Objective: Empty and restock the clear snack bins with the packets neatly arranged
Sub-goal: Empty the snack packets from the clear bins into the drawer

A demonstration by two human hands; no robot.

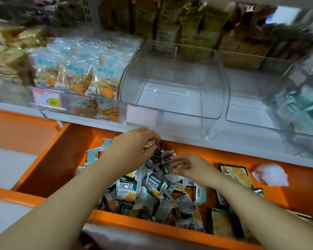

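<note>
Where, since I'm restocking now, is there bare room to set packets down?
Both empty clear bins: the middle bin beside the cracker bin, and its right neighbour. Also the orange drawer, left side. Crowded: the packet pile.

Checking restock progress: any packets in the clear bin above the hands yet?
No, the clear bin is bare; the packets lie in the orange drawer below.

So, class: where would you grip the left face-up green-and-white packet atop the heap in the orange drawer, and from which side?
Pinch the green-and-white packet across its side edges, coming from above: it lies face-up on top of the heap, nothing covering it.
</note>
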